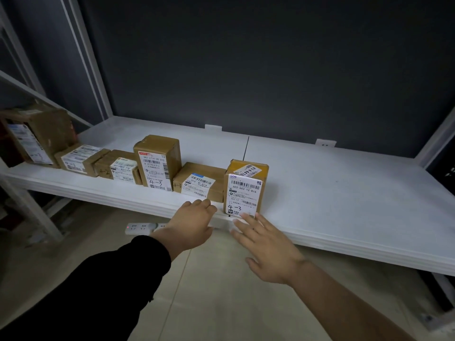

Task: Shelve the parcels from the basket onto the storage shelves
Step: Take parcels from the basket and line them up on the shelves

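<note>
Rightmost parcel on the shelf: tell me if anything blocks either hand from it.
Nothing visible does. The right hand is just before the rightmost parcel, the left hand at the shelf edge beside it.

Upright parcel (pixel 245 190) label — "502-602-12-815", handwritten "4-3".

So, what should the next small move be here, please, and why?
Probably draw both hands back for another parcel: the left hand and right hand are open and empty, and the rightmost parcel already stands upright on the shelf.

Long black sleeve (pixel 105 284) up to left hand (pixel 194 222)
</note>
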